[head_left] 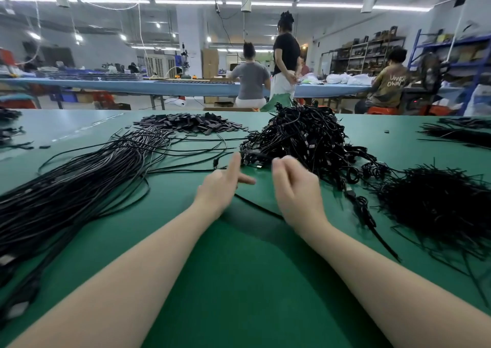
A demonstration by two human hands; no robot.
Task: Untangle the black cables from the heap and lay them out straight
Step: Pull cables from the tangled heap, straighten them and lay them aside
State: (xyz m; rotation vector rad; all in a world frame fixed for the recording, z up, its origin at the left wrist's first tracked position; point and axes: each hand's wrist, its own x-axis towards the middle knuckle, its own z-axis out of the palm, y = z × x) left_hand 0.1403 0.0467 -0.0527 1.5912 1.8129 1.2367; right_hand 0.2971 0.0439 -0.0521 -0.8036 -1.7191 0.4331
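Clearly, both hands were above the green table (239, 281), just in front of the tangled heap of black cables (303, 137). The left hand (223, 185) was partly spread: the index finger pointed up and forward toward the heap, another finger pointed to the right, and nothing was gripped between them. The right hand (295, 185) was loosely curled, with the fingers bent inward near the front edge of the heap. It seemed to hold nothing, but the picture was blurred there, so a thin cable inside the fingers could not be excluded. A single black cable (255, 205) lay on the table under and between the two wrists.

On the left side, the straightened cables (79, 185) lay together in a long bundle which ran from the near left corner toward the far middle. Beyond this bundle was a pile of small black flat pieces (191, 124). On the right, near the heap, a separate mass of thin black ties (435, 204) lay on the table.
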